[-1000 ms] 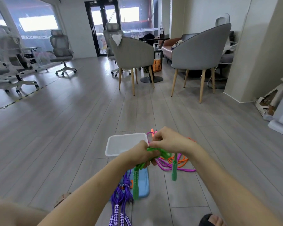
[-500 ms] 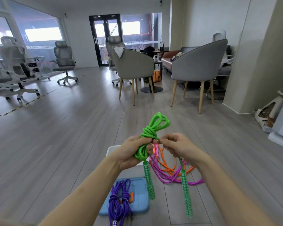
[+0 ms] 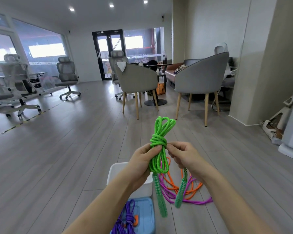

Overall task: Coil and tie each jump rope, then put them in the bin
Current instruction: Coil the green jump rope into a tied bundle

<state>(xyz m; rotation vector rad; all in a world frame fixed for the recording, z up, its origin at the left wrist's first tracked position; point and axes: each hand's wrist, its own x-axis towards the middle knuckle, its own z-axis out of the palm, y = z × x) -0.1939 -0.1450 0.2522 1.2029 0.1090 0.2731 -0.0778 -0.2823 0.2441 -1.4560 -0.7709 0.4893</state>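
Holding the green jump rope (image 3: 159, 149) raised at centre frame, my left hand (image 3: 143, 163) grips the coil while my right hand (image 3: 184, 157) pinches the wrap, now cinched tighter; bin (image 3: 125, 176) next.

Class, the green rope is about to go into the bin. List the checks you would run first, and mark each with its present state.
1. Green rope coiled into a bundle: ok.
2. Knot wrapped round the coil: ok; whether it is tight, cannot tell.
3. Left hand grips the coil below the knot: ok.
4. Right hand pinches the rope at the knot: ok.
5. Bin open and below the hands: ok.
6. Both green handles hang free: ok.
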